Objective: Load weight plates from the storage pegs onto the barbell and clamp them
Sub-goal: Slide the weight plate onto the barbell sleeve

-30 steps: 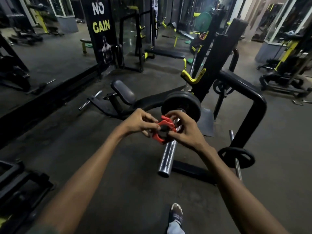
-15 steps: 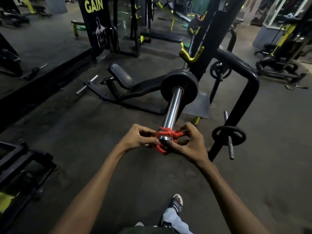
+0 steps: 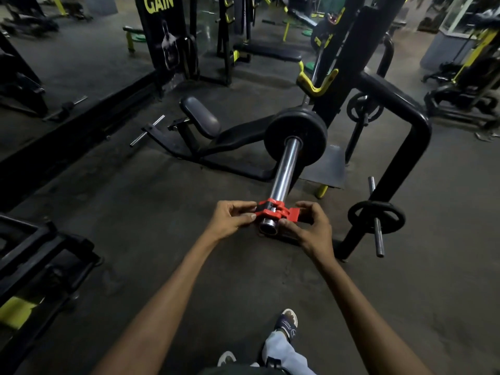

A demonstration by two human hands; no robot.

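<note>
At the near end of the barbell sleeve (image 3: pixel 284 174), a red clamp (image 3: pixel 273 211), ringed around the chrome tube just short of its open tip. Left hand (image 3: pixel 230 219) curled against the clamp's left side, thumb and fingertips pinching its edge. Right hand (image 3: pixel 311 226) curled at the other side, fingers gripping the clamp's flat red lever, which sticks out to the right. Farther up the sleeve, well apart from the clamp, one black weight plate (image 3: pixel 296 138) seated on the bar, with bare chrome between the two. Behind the plate, a black rack upright (image 3: pixel 349 66) carrying a yellow hook (image 3: pixel 315 83). To the right, a curved black frame (image 3: pixel 400 136) with storage pegs: a small black plate (image 3: pixel 376 217) threaded on a near peg (image 3: pixel 378 239) that points down toward the floor, another small plate (image 3: pixel 364 106) hanging higher up and farther back. Left of the loaded plate, a low padded bench (image 3: pixel 201 117) lying on the dark floor (image 3: pixel 135 212), with a short steel bar (image 3: pixel 147 130) at its end. In the background, a black banner (image 3: pixel 162 31) lettered "GAIN" in yellow, plus more black-and-yellow machines, too dim to make out in detail. At the bottom edge, a sandalled foot (image 3: pixel 286 324) and a pale trouser leg (image 3: pixel 284 353).
</note>
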